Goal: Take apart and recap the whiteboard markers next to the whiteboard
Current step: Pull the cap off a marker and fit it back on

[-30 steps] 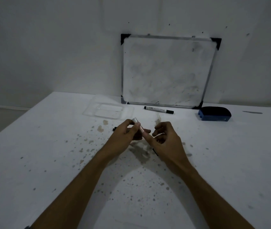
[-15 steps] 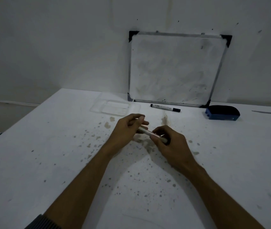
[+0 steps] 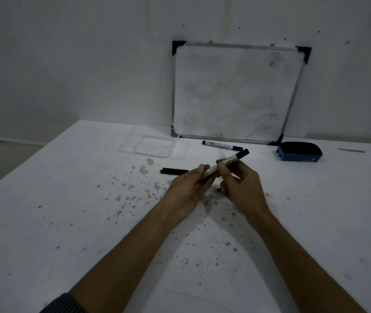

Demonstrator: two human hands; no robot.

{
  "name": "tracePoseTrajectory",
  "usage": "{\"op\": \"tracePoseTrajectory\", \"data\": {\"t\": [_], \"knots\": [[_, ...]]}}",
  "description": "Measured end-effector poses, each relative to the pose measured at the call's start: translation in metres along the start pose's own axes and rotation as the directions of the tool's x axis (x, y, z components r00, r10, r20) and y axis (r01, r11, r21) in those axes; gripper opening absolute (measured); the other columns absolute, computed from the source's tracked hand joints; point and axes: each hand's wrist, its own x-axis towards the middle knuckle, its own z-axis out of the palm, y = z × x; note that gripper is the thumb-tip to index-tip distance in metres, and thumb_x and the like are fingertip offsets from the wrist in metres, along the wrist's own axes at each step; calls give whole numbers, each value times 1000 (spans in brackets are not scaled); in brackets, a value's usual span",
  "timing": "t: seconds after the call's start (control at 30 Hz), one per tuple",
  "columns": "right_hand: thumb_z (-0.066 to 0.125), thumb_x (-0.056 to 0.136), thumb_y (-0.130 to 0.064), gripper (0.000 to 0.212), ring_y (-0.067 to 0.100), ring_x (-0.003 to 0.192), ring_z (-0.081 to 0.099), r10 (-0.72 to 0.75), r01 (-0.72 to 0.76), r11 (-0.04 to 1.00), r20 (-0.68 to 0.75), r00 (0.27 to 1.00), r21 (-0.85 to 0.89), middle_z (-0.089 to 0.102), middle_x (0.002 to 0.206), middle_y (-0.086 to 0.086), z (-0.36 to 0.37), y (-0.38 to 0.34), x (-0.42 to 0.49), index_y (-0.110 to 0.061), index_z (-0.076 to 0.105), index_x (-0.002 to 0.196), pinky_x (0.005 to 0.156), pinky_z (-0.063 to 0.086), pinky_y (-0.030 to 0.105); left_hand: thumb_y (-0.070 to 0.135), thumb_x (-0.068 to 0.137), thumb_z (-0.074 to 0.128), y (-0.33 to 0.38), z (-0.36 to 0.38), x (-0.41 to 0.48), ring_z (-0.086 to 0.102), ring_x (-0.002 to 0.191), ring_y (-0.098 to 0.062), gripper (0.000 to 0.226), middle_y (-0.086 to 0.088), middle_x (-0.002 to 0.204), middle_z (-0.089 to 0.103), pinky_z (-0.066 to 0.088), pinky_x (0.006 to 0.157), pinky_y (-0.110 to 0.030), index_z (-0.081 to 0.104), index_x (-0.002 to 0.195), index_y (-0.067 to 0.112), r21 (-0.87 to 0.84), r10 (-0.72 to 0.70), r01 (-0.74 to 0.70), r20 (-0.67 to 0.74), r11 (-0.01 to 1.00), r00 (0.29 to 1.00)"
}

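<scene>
Both hands hold one white whiteboard marker (image 3: 232, 159) above the table's middle. My left hand (image 3: 189, 186) grips its near end, and my right hand (image 3: 239, 181) pinches its middle. Its dark end (image 3: 244, 152) points up and to the right, toward the whiteboard (image 3: 236, 91). A loose black cap (image 3: 173, 171) lies flat on the table just left of my left hand. A second marker (image 3: 221, 145) lies in front of the whiteboard's lower edge. A small dark piece (image 3: 219, 189) shows between my hands; I cannot tell what it is.
A clear plastic tray (image 3: 155, 146) sits at the back, left of the whiteboard. A blue eraser (image 3: 298, 151) rests at the back right. The white table (image 3: 67, 211) is speckled with stains. The whiteboard leans on the wall.
The marker has swung so that its dark end now points up and right. My left hand has lifted off the black cap, which now lies uncovered on the table.
</scene>
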Motion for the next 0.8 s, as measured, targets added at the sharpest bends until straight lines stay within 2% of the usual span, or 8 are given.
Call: {"op": "tracePoseTrajectory", "data": {"t": [0.13, 0.23, 0.33, 0.47, 0.53, 0.63, 0.7, 0.8], "knots": [[55, 104, -32, 25, 1, 57, 61, -173, 160, 978, -92, 981, -136, 71, 89, -1, -1, -10, -1, -10, 64, 112, 55, 48, 17, 36, 112, 35, -1, 1, -2, 69, 119, -37, 58, -31, 128, 69, 55, 102, -41, 60, 131, -13, -242, -168, 167, 16, 956, 986], [50, 106, -28, 20, 4, 56, 62, -316, 308, 911, 13, 949, -275, 67, 80, -4, 13, -7, -17, -11, 59, 113, 52, 51, 19, 32, 112, 32, 1, 0, -2, 79, 85, -29, 55, -26, 103, 78, 65, 78, -34, 66, 124, -10, -271, -203, 209, 48, 940, 978], [50, 103, -41, 23, 15, 60, 69, -249, 280, 847, 128, 960, -453, 72, 83, -2, 28, 9, -22, -23, 58, 114, 55, 59, 37, 33, 112, 33, 3, -3, 0, 76, 64, -22, 54, -20, 89, 79, 64, 62, -29, 70, 123, -4, -271, -212, 221, 63, 937, 975], [45, 99, -55, 26, 24, 54, 68, -329, 303, 866, 4, 944, -399, 72, 79, -3, 20, -2, -14, -32, 53, 109, 50, 58, 45, 34, 112, 33, 4, -5, 3, 80, 82, -28, 58, -24, 108, 78, 65, 73, -35, 74, 117, -7, -247, -177, 195, 94, 949, 980], [42, 100, -55, 33, 20, 60, 71, -374, 344, 879, -27, 927, -331, 66, 82, -17, 20, -3, -18, -26, 54, 112, 50, 60, 33, 33, 111, 35, 2, -4, 3, 80, 80, -28, 55, -25, 105, 78, 66, 68, -34, 75, 116, -6, -244, -195, 211, 88, 947, 977], [43, 100, -55, 41, 8, 49, 60, -396, 392, 787, 97, 913, -476, 61, 73, -16, 27, 6, -24, -19, 59, 111, 47, 52, 21, 33, 110, 39, 5, -3, 0, 76, 94, -26, 51, -22, 119, 75, 62, 89, -33, 69, 131, -3, -188, -205, 220, 95, 957, 974], [48, 100, -51, 32, 12, 50, 61, -328, 325, 834, 73, 942, -447, 68, 75, -7, 26, 6, -20, -21, 60, 107, 48, 56, 33, 33, 110, 38, 10, -3, -1, 75, 103, -27, 52, -22, 121, 74, 58, 96, -34, 64, 136, -4, -127, -202, 214, 102, 968, 974], [55, 101, -40, 21, 14, 59, 66, -288, 245, 917, -97, 953, -314, 70, 85, -10, 16, -4, -11, -21, 62, 106, 54, 59, 29, 33, 111, 38, 18, -4, -4, 63, 131, -35, 54, -26, 140, 65, 51, 110, -41, 59, 139, -8, -91, -182, 200, 176, 975, 967]]}}
